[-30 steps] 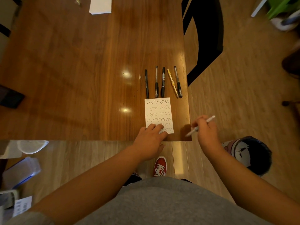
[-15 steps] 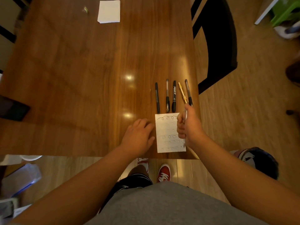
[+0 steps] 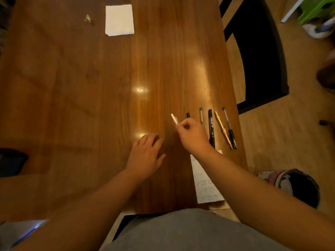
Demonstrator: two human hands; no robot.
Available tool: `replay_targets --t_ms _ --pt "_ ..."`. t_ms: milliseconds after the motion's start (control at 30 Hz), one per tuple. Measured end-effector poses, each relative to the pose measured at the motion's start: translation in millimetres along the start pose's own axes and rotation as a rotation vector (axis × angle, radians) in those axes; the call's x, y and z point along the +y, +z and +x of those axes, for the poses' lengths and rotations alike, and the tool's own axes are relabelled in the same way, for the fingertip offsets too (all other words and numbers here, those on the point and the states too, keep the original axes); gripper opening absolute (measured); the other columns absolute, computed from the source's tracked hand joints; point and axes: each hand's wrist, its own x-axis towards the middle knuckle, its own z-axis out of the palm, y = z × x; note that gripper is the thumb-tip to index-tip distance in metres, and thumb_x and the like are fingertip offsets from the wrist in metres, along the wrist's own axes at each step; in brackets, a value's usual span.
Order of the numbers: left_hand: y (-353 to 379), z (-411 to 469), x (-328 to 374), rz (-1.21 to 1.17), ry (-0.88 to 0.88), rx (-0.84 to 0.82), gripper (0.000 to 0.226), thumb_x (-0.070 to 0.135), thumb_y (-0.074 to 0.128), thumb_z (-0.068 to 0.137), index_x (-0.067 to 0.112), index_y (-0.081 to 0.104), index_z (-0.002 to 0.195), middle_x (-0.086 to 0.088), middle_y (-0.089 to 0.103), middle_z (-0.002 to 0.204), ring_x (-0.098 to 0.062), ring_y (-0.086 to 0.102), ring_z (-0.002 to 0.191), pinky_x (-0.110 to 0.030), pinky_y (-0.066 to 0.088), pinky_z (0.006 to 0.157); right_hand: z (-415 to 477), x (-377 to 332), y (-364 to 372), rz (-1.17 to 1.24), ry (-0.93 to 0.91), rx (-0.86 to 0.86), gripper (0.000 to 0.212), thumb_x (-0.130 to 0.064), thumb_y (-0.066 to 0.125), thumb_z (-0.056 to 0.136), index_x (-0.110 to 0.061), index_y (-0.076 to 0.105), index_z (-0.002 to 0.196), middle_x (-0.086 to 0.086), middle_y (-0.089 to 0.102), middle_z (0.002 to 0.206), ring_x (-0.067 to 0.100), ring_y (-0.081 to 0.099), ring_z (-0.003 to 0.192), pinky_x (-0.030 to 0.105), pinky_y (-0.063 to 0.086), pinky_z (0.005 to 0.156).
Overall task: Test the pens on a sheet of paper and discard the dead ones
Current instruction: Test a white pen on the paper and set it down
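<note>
My right hand grips a white pen above the wooden table, its end poking out up and left of my fist, just left of the pen row. That row holds a thin black pen, a clear pen, a black marker, a yellow pen and a clear black-grip pen. The test paper with looped scribbles lies near the front edge, partly under my right forearm. My left hand rests flat on the table, left of the paper, holding nothing.
A folded white paper and a small crumpled scrap lie at the far side. A dark object sits at the left edge. A black chair stands right of the table, a bag on the floor.
My right hand has carried the white pen from the paper's right side forward and left, to the left end of the pen row. My left hand has come off the paper.
</note>
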Motion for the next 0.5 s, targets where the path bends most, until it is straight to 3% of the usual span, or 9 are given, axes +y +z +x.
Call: replay_targets --t_ms 133,333,500 --pt "-1 4 -11 -0.003 0.038 0.007 0.052 0.050 0.049 0.092 0.027 0.046 0.138 0.000 0.043 0.144 -0.021 0.038 0.132 -0.041 0.034 0.106 17 -6 17 -0.333 -0.114 0.081 0.018 -0.038 0.061 0.092 -0.032 0.056 0.075 -0.009 0.060 0.070 0.007 0.058 0.062 0.025 0.044 0.050" --pt "0 3 -15 -0.027 0.064 0.035 0.048 0.046 0.057 0.089 0.025 0.054 0.132 -0.001 0.051 0.137 -0.021 0.045 0.127 -0.042 0.037 0.102 35 -3 31 -0.473 -0.051 0.028 0.020 -0.037 0.064 0.091 -0.025 0.061 0.076 -0.004 0.060 0.072 0.013 0.060 0.069 0.029 0.048 0.057" --pt "0 1 -15 -0.049 0.057 0.050 0.048 0.043 0.059 0.088 0.024 0.054 0.132 -0.001 0.050 0.138 -0.021 0.045 0.127 -0.042 0.036 0.103 38 -2 34 -0.546 -0.073 0.031 0.022 -0.038 0.063 0.092 -0.024 0.059 0.076 -0.007 0.056 0.066 0.008 0.055 0.062 0.024 0.038 0.049"
